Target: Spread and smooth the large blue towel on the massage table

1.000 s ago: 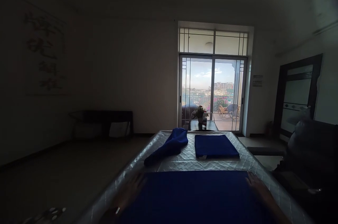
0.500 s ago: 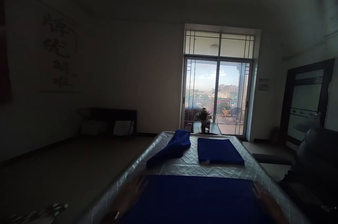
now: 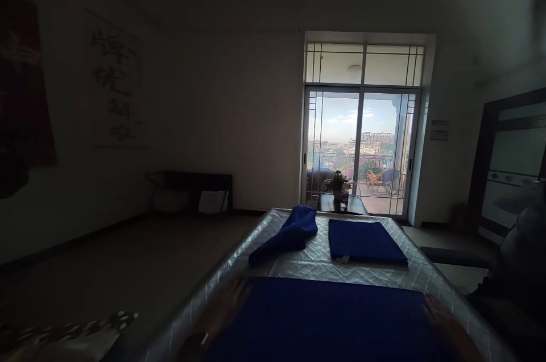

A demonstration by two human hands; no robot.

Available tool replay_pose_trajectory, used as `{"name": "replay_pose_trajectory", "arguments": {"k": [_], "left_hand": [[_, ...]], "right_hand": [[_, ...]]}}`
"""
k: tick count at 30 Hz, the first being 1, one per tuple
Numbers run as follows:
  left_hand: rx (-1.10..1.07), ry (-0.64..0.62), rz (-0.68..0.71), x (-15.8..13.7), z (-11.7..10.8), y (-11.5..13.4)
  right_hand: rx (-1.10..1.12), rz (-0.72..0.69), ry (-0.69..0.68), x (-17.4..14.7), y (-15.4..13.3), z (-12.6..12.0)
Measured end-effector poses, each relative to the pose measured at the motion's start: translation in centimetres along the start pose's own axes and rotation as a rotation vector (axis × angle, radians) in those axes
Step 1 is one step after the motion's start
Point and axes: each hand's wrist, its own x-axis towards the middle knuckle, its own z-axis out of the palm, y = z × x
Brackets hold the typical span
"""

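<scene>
A dark blue cloth (image 3: pixel 333 322) lies spread flat on the silvery quilted table cover (image 3: pixel 294 268) in front of me. My left hand (image 3: pixel 226 302) rests along the cloth's left edge, fingers stretched forward in dim light. On the opposite edge lies my right hand (image 3: pixel 441 316), its fingers extended and pointing away from me. Neither hand visibly grips anything. Beyond the spread cloth, a folded blue cloth (image 3: pixel 367 242) with a small white tag sits at the right. Left of it is a loosely crumpled blue cloth (image 3: pixel 294 231).
Past the table's far end stands a small dark table (image 3: pixel 326 204) with a potted plant (image 3: pixel 336 181), before a sliding glass door (image 3: pixel 333 129). A dark armchair (image 3: pixel 522 254) is on the right. Spotted fabric (image 3: pixel 106 322) shows at lower left.
My view has turned a little to the left, so everything sits further right in the picture. Both hands stay at the spread cloth's side edges; the cloths look unchanged.
</scene>
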Motion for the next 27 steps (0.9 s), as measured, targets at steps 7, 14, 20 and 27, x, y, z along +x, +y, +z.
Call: {"name": "replay_pose_trajectory", "arguments": {"k": [7, 14, 20, 27], "left_hand": [[-0.060, -0.013, -0.033, -0.8, -0.9, 0.4], [-0.103, 0.057, 0.003, -1.7, -2.5, 5.3], [-0.112, -0.116, 0.417, -2.4, 1.7, 18.5], [-0.079, -0.091, 0.509, -1.5, 6.0, 22.6]], "right_hand": [[-0.076, 0.001, 0.005, 0.0, 0.3, -0.2], [-0.156, -0.160, -0.051, -1.7, -7.4, -3.8], [0.073, -0.451, -0.189, -5.0, -22.9, -3.3], [0.080, -0.384, -0.260, -5.5, -26.8, -0.8]]}}
